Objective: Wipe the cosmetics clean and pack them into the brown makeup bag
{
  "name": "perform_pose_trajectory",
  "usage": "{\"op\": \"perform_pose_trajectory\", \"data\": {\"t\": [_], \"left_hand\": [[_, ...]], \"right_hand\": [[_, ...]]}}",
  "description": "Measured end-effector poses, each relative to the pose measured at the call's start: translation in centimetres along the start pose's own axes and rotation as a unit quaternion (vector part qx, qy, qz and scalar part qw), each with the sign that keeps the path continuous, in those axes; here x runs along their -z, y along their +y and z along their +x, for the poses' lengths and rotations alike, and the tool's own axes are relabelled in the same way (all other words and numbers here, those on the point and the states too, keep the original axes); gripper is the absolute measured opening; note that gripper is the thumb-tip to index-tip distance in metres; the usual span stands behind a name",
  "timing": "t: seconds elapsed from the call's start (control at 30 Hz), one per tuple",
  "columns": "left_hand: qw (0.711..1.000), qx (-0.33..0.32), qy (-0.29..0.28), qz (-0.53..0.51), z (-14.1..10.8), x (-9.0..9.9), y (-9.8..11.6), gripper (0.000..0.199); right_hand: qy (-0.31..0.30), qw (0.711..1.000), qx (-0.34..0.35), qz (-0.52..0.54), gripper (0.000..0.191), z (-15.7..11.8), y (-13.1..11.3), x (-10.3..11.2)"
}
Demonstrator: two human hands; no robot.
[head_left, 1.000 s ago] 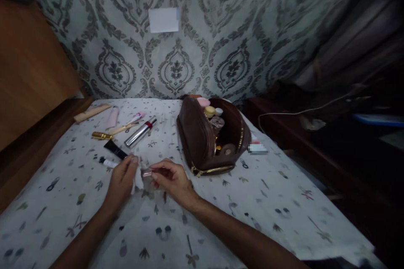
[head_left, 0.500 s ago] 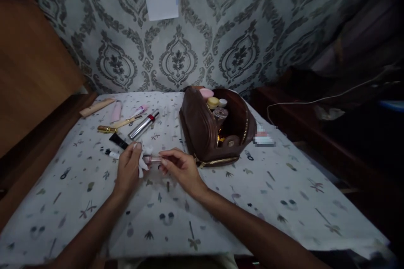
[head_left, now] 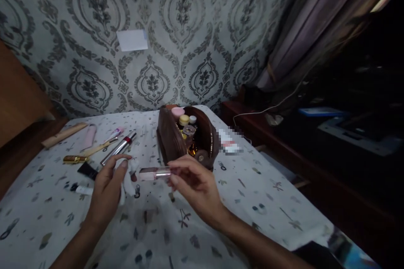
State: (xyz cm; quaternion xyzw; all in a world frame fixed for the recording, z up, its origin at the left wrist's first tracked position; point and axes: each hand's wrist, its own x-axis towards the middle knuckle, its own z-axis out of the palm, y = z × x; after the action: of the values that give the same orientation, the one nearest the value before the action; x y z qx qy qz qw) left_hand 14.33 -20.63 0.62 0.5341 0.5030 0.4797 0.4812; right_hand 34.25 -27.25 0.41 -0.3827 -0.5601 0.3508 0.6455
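Between the fingers of my right hand [head_left: 197, 185] is a small clear-and-pink tube [head_left: 154, 173], probably lip gloss, held level with one end toward the left. My left hand [head_left: 109, 185] is closed on a crumpled white tissue [head_left: 128, 183], just left of the tube's end and apart from it. Behind my right hand stands a brown makeup bag [head_left: 172, 134], unzipped, with a pink-lidded item [head_left: 178, 112], a yellow-lidded jar [head_left: 184, 120] and other small containers inside. A silver tube with a red band [head_left: 118, 149] lies beyond my left hand.
On the patterned cloth [head_left: 151, 235] at left lie a gold tube [head_left: 75, 159], a black-capped tube [head_left: 87, 170], a white tube [head_left: 82, 189], a pink tube [head_left: 90, 136], a brush [head_left: 102, 147] and a wooden-looking piece [head_left: 65, 135]. A cable [head_left: 268, 111] runs along the right.
The view has swung to the right. My right hand has drawn the pink tube out of the tissue, so more of it shows. The tissue stays in my left hand.
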Motion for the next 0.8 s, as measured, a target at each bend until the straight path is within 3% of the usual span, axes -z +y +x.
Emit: {"op": "perform_pose_trajectory", "data": {"t": [0.07, 0.13, 0.27, 0.37, 0.43, 0.5, 0.67, 0.8], "left_hand": [[0.992, -0.090, -0.035, 0.086, 0.5, -1.1, 1.2, 0.033], [0.960, -0.218, -0.061, 0.167, 1.1, -2.6, 2.5, 0.026], [0.844, -0.437, -0.129, 0.284, 2.8, -6.2, 4.7, 0.040], [0.760, -0.528, -0.141, 0.351, 3.7, -8.5, 5.3, 0.048], [0.734, -0.559, -0.147, 0.357, 3.8, -9.4, 5.4, 0.048], [0.745, -0.563, -0.144, 0.328, 3.5, -9.8, 5.4, 0.046], [0.819, -0.505, -0.134, 0.238, 1.7, -9.9, 5.6, 0.043], [0.806, -0.518, -0.131, 0.255, 1.2, -10.8, 5.8, 0.030]], "right_hand": [[0.034, 0.999, 0.003, -0.019, 0.018, 0.3, -1.5, 2.0], [0.073, 0.997, 0.008, -0.028, 0.016, 0.8, -2.8, 3.8], [0.149, 0.986, 0.040, -0.062, 0.017, 2.7, -4.5, 6.9], [0.183, 0.977, 0.066, -0.092, 0.017, 4.1, -5.1, 8.7], [0.186, 0.974, 0.076, -0.101, 0.016, 4.7, -5.1, 9.5], [0.179, 0.975, 0.076, -0.105, 0.015, 4.9, -4.9, 9.9], [0.149, 0.985, 0.055, -0.071, 0.007, 4.6, -3.9, 9.0], [0.110, 0.993, 0.047, 0.004, 0.010, 4.8, -3.3, 7.2]]}}
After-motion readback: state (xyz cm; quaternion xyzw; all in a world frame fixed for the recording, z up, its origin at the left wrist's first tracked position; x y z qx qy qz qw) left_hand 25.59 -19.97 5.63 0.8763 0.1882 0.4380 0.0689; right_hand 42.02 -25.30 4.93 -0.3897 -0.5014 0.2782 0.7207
